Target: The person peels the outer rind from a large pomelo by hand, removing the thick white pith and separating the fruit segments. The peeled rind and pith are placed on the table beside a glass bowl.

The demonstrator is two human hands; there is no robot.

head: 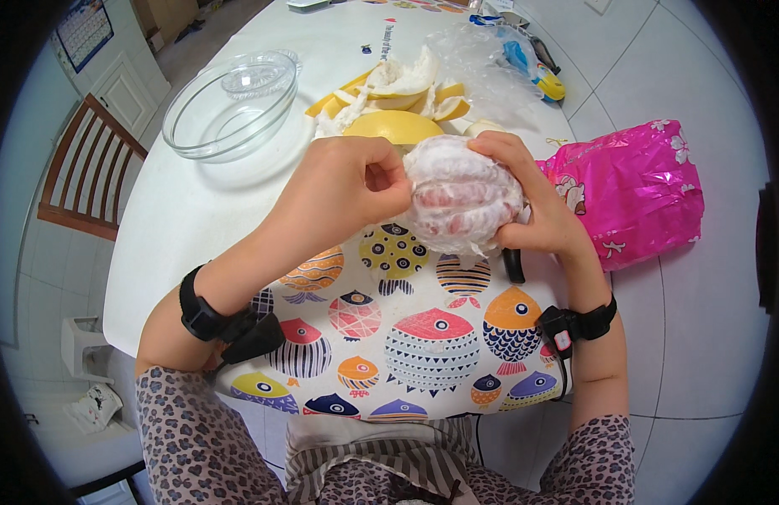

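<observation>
A peeled pomelo, white with pith and showing pinkish segments, is held up above the table. My right hand grips its right side, thumb below and fingers on top. At its left side, my left hand pinches the pith at the surface between thumb and bent fingers. Just beyond the fruit lies a heap of yellow pomelo rind with torn white pith. A black handle sticks out beneath the fruit; what it belongs to is hidden.
A clear glass bowl stands at the back left. The bright pink plastic bag sits at the table's right edge, with a crumpled clear bag behind. A wooden chair stands left of the table.
</observation>
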